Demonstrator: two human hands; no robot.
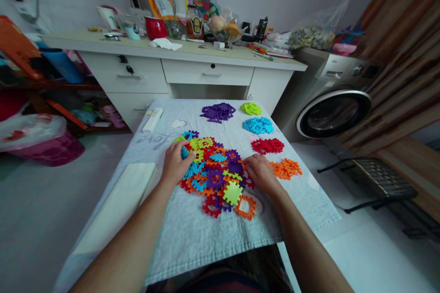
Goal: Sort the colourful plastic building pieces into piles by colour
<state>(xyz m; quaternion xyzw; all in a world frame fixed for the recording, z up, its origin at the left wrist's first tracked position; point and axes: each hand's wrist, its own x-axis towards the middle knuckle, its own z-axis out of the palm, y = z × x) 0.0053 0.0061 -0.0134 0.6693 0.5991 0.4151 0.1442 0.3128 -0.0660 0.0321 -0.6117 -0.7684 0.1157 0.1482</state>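
Note:
A mixed heap of flat plastic interlocking tiles [215, 177] in red, orange, blue, purple and green lies mid-table. At its upper left edge is my left hand [176, 161], thumb and fingers apart around a blue tile [184, 151]; no firm grip shows. My right hand [260, 170] rests against the heap's right side, fingers loosely bent and fingertips on the tiles. Single-colour piles lie beyond: purple [218, 112], green [250, 108], blue [257, 125], red [267, 146] and orange [286, 169], the last just right of my right hand.
A pale cloth [192, 256] covers the table. A long white strip [117, 210] and a small white box [152, 120] lie on its left. Behind stands a white cabinet [127, 73] with jars and a fruit bowl on top. A washing machine [330, 96] and a black stool [374, 178] are right.

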